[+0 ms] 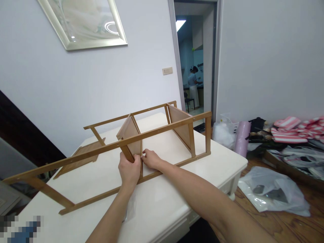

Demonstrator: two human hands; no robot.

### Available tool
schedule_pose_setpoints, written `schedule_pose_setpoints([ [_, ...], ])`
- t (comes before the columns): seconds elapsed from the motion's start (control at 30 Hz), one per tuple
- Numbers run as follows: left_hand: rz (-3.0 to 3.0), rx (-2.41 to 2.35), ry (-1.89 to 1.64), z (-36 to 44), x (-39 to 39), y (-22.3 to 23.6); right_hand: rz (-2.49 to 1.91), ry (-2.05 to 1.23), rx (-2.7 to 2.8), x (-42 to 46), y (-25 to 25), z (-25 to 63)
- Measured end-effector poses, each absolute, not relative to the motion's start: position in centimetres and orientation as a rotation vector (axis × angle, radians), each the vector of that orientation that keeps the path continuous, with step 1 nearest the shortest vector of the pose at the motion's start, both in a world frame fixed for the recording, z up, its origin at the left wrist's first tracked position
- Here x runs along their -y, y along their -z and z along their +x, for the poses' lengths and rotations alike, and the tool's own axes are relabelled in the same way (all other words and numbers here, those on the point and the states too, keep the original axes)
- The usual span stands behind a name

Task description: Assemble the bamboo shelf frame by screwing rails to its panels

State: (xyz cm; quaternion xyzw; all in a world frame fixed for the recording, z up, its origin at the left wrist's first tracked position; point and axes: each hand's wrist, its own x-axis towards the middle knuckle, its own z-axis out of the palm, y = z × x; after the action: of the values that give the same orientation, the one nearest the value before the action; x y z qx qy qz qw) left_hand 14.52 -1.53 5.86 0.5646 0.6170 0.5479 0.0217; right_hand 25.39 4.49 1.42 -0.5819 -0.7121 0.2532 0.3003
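While wooden frame stretches either side, left hand grips crossbar, right hand pinched narrow beside panel.

Forearms outstretched, left hand curled, right hand loosely bunched

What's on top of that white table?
On the white table rests a wooden frame. A wooden panel also lies there, and clear plastic shows beside the left forearm. That and the right forearm hide parts of the tabletop, so anything beneath can't be seen.
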Motion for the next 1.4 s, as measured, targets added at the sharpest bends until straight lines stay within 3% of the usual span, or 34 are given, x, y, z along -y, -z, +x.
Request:
schedule_pose_setpoints([
  [0.37, 1.786, -1.970, -1.743, 14.1, 1.0, -5.5, -1.439, -0.648, 1.937, -4.0, -1.7, 25.6],
  [0.73, 1.900, -1.980, -1.370, 12.9, 1.4, -5.8, -1.369, -0.650, 1.945, -3.8, -1.6, 25.9],
  [1.07, 1.951, -1.975, -1.503, 13.0, 1.2, -5.2, -1.319, -0.646, 2.036, -2.6, -2.6, 25.8],
  [1.4, 1.939, -1.906, -1.494, 13.1, 0.7, -5.0, -1.419, -0.386, 2.137, -1.6, -3.0, 26.1],
])
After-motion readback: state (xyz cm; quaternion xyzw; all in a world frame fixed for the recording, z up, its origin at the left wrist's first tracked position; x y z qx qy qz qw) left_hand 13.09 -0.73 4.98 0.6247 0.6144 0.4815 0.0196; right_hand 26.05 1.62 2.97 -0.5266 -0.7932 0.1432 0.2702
